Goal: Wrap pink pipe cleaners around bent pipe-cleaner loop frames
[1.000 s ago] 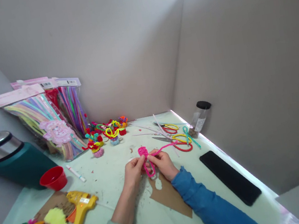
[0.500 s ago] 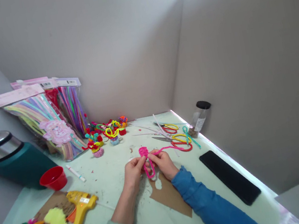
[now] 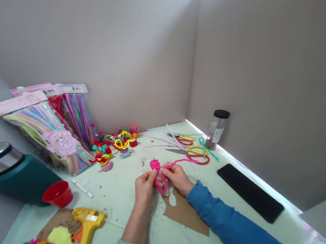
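Above the pale green counter (image 3: 125,196), the left hand (image 3: 144,187) and right hand (image 3: 177,178) each pinch a bright pink fuzzy pipe cleaner (image 3: 159,176), bent into a loop, between fingertips, over a brown cardboard scrap (image 3: 185,214).

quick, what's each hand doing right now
Left hand: closed, pinching the pink pipe cleaner.
Right hand: closed, pinching the same pink pipe cleaner from its other side.

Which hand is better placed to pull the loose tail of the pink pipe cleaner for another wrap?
Probably the right hand: the pink pipe cleaner trails its free tail off to that side. The left hand pinches the looped part, steadying it.
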`<state>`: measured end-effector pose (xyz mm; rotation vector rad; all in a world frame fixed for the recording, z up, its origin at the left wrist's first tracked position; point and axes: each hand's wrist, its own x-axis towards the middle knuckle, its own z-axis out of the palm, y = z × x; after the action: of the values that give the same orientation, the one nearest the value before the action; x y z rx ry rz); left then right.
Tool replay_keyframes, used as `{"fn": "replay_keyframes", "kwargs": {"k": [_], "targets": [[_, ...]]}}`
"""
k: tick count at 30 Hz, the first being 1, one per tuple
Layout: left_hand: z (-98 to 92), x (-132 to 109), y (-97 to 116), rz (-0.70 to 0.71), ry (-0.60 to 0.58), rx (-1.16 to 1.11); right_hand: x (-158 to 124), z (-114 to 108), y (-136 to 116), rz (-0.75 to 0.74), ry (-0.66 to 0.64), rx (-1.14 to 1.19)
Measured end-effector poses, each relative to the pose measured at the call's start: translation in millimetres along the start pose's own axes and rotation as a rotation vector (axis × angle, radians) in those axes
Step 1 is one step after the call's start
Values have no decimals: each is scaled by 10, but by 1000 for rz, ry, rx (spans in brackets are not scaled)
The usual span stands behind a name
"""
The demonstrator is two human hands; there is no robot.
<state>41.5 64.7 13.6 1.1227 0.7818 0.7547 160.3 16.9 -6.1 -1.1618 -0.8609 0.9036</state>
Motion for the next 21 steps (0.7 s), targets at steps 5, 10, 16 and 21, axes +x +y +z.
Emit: {"fn": "replay_keyframes", "kwargs": {"k": [5,10,16,21], "targets": [[11,16,6,-26,10,-24,6,-1,42,-20,21,-25],[15,8,26,-24,-33,-13,-7,6,49,-37,-4,-28],[5,2,33,-19,-28,-25,-19,6,23,-60,6,-54],[-2,11,32,-32,-52,-34,-35,8,7,-77,-11,-68]]}}
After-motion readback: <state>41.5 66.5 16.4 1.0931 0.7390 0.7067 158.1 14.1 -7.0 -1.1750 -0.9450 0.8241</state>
